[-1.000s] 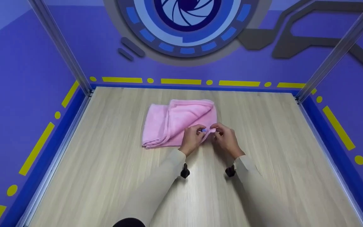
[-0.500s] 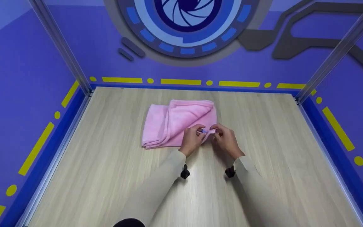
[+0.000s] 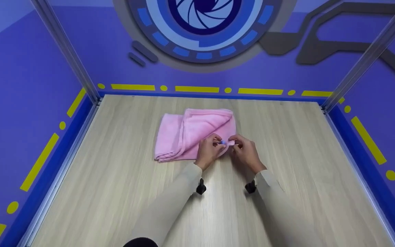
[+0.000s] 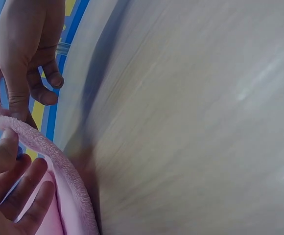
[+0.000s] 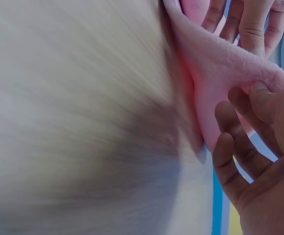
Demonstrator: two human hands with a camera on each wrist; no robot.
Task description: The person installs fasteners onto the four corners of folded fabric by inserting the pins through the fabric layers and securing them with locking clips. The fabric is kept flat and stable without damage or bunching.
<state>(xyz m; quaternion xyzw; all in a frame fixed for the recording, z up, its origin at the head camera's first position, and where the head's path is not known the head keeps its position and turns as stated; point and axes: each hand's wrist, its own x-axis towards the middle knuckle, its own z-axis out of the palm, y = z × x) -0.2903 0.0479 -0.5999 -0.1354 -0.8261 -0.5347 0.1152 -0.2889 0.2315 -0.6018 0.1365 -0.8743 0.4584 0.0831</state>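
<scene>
A pink plush cloth [image 3: 204,125] lies folded in layers, its near right corner raised between both hands. My right hand [image 3: 247,151] pinches that corner between thumb and index finger, the other fingers loosely bent, as the right wrist view shows. Close beside it, my left hand [image 3: 208,149] pinches the cloth's edge with thumb and fingers. At the left fingertips shows a small blue thing [image 3: 223,142], mostly covered by the fingers; I cannot tell what it is. In the left wrist view, the raised hem [image 4: 59,159] runs down from the fingertips.
The cloth lies on a pale wood-grain table [image 3: 115,171]. Blue-purple panels [image 3: 197,77] with yellow marks stand along its back and sides, with metal posts [image 3: 63,51] at the far corners. A black rounded object [image 3: 141,242] shows at the bottom edge.
My left fingers have shifted slightly at the cloth's corner, and the small blue thing shows a little differently between them. The right hand and the folded cloth stay nearly still.
</scene>
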